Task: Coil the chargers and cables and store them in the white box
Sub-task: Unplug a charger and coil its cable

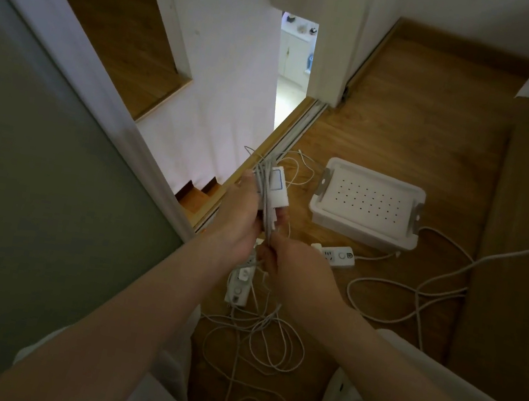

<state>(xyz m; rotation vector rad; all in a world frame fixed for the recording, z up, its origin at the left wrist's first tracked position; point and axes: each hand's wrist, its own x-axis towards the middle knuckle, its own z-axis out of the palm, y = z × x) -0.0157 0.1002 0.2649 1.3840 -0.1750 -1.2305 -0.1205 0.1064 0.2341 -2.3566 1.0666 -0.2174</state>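
Observation:
My left hand (pixel 242 219) holds a white charger block (pixel 279 187) with its cable folded in several loops alongside it, raised above the floor. My right hand (pixel 293 263) pinches the lower end of that cable bundle just below the left hand. The white box (pixel 368 206) sits on the wooden floor to the right, its perforated lid closed with grey latches at both ends. A tangle of loose white cables (pixel 263 339) lies on the floor between my knees.
Two white power strips lie on the floor: one (pixel 339 256) right of my hands, one (pixel 239 283) below them. A thick white cord (pixel 421 294) loops away to the right. A sliding-door track (pixel 297 126) and white wall stand left; bedding at the far right.

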